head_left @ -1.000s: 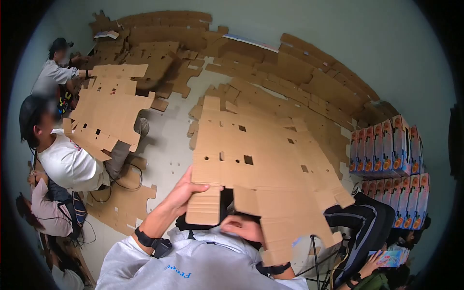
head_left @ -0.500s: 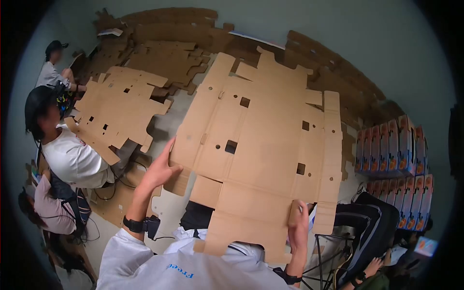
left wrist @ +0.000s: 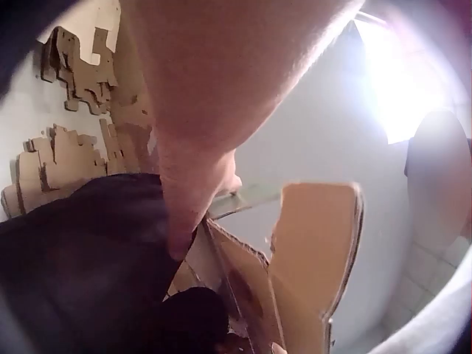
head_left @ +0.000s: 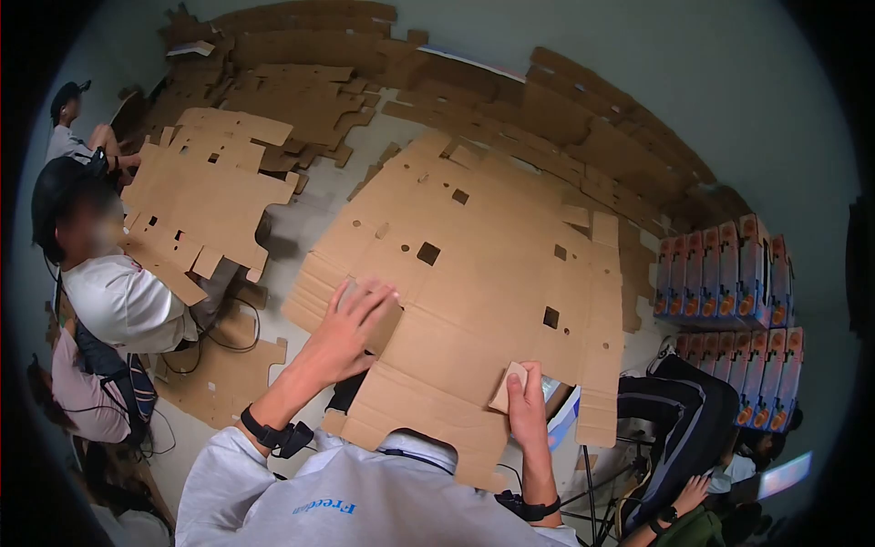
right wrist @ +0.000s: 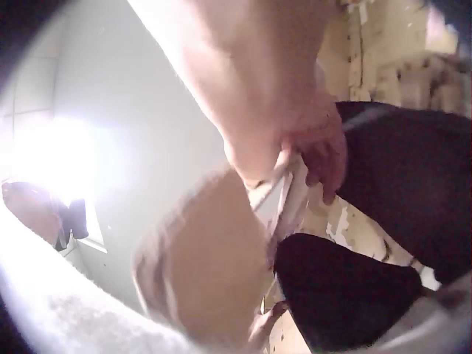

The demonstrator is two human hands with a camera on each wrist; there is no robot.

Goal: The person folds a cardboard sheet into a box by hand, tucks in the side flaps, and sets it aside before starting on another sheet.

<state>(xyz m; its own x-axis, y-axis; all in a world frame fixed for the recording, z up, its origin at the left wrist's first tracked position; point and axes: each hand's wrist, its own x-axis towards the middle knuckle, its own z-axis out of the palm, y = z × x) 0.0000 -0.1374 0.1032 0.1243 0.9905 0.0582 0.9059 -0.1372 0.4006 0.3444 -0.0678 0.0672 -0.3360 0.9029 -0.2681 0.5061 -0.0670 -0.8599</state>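
A large die-cut cardboard sheet (head_left: 492, 273) with square and round holes lies spread across the person's lap in the head view. The left hand (head_left: 351, 333) is on the sheet's near left part, fingers straight and spread beside a cutout. At the near right, the right hand (head_left: 527, 401) pinches a small folded flap of the sheet between thumb and fingers. A cut edge of cardboard (left wrist: 317, 251) stands up below the left hand in the left wrist view. In the right wrist view, the right hand (right wrist: 317, 147) is at the cardboard's edge (right wrist: 214, 258), which is blurred.
Stacked cardboard sheets (head_left: 292, 100) lie along the wall. Another person (head_left: 123, 292) at the left holds a similar sheet (head_left: 210, 201). Printed boxes (head_left: 720, 273) are stacked at the right, behind a bent leg in dark trousers (head_left: 684, 410). A tripod leg (head_left: 586, 492) stands nearby.
The sheet has swung up and then settled flatter over the lap. The left hand has left its left edge and moved inward onto it; the right hand came from underneath to the right flap.
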